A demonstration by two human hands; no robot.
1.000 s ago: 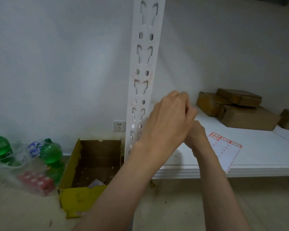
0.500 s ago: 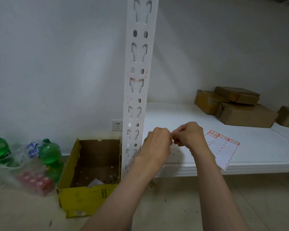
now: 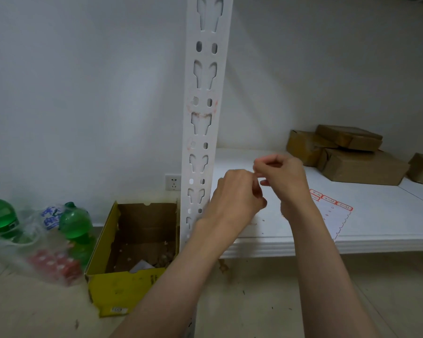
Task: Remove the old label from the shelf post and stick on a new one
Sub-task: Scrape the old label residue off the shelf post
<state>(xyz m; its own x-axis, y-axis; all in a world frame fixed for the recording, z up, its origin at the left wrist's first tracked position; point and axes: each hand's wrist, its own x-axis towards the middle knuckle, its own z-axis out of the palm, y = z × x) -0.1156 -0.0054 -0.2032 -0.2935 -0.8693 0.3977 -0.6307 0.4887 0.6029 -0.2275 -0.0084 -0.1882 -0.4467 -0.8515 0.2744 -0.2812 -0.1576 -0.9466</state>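
Both hands dropped off the white slotted steel shelf post [image 3: 202, 123]; only red residue left there. I see left hand [image 3: 237, 198] and right hand [image 3: 282, 178] curled fingertip-to-fingertip, probably pinching a scrap. New label waits on red-bordered sticker sheet [image 3: 332, 213].

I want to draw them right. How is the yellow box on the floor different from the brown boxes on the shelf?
The yellow box sits on the floor, left of the shelf post; the brown boxes lie on the shelf. The yellow box is open on top with scraps inside; the brown boxes are closed. The yellow box stands alone; the brown boxes are piled together. Both look like cardboard.
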